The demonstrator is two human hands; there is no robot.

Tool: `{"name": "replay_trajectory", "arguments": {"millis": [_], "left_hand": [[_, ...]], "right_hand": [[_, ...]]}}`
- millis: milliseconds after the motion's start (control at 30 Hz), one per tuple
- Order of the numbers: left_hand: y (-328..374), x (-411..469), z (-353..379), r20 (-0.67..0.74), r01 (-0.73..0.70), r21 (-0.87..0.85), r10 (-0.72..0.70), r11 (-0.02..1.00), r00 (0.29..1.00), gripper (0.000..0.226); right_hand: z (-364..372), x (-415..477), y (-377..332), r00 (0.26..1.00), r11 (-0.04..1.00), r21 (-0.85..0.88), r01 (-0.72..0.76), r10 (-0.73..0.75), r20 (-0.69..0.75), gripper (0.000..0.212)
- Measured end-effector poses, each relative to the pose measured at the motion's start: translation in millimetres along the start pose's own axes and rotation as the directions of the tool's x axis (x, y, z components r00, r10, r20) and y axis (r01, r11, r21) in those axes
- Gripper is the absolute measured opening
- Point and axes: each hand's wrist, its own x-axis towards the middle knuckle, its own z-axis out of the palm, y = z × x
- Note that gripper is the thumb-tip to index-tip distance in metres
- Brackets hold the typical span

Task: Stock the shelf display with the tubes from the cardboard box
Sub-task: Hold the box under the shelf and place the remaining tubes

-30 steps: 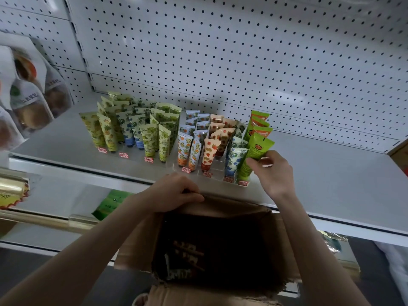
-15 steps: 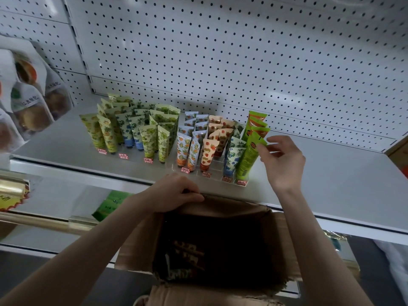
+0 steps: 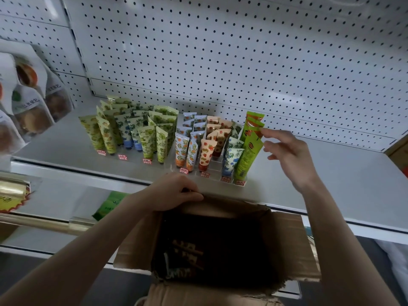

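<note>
**Right hand is empty beside the green tubes: time to fetch another**

The cardboard box [image 3: 289, 239] is closest and its top is open. It is dark inside. I can see a few orange and blue marks down there, but I cannot tell how many tubes are left. The left hand [image 3: 174, 191] holds the far edge of the box, with its fingers curled over the rim.

Just past the box is the grey shelf [image 3: 331, 184]. Little red tags [image 3: 147, 161] sit along its front, and their writing is too small to read. Behind the tags, many tubes [image 3: 152, 142] stand in rows with their caps down. They have fruit and leaf pictures on them.

The green tubes [image 3: 247, 160] make the row past the right side of the box. Each has a round orange mark and lines of print that I cannot read. The right hand [image 3: 287, 151] is beside them with its fingers spread and loose, holding nothing. One fingertip is at a tube's top corner, and I cannot tell if it touches.

I think a green tube is now in place. The next move should be to reach down into the box for another tube, while the left hand keeps the box steady.

Far left of the box hang snack packets [image 3: 31, 111] with blurry writing. Farthest away is the white wall with holes [image 3: 220, 51].
</note>
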Motion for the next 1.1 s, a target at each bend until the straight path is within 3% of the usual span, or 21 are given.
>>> {"name": "replay_trajectory", "arguments": {"millis": [367, 733, 1100], "left_hand": [[11, 2, 0, 0.009, 0.003, -0.009, -0.003, 1.000, 1.000, 0.020], [11, 5, 1, -0.002, 0.006, 0.004, -0.006, 1.000, 1.000, 0.021], [8, 7, 3, -0.018, -0.002, 0.004, 0.002, 1.000, 1.000, 0.021]], "right_hand": [[-9, 6, -3, 0.969, 0.996, -0.039, 0.084, -0.073, 0.234, 0.032], [-11, 6, -6, 0.968, 0.999, 0.020, 0.035, -0.039, 0.248, 0.034], [-14, 8, -14, 0.964, 0.997, -0.080, -0.007, 0.028, 0.263, 0.031]]}}
